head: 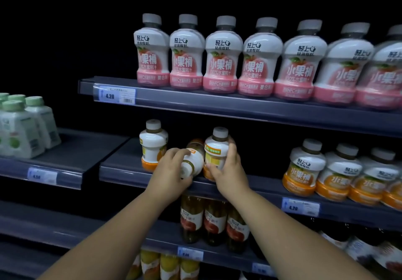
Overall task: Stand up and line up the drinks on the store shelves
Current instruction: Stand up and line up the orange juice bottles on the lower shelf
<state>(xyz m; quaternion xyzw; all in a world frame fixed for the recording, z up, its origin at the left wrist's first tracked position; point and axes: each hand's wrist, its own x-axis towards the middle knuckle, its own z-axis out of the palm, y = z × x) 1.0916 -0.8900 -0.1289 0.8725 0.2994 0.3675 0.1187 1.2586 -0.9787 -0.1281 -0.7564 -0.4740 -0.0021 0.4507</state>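
Observation:
On the middle shelf (250, 185) my left hand (170, 171) grips an orange-and-white juice bottle (192, 162) that lies tipped over, its cap end pointing toward me. Right beside it my right hand (228, 171) holds an upright orange bottle (216, 151) around its body. Another orange bottle (152, 144) stands alone to the left, its label turned away. A row of the same orange bottles (304, 166) stands further right, labels facing forward.
Pink peach bottles (221, 55) line the upper shelf (217, 103). Green-capped white bottles (24, 127) stand on the left shelf unit. Dark juice bottles (214, 221) fill the shelf below, with yellow ones (169, 266) under those. Price tags (114, 95) hang on shelf edges.

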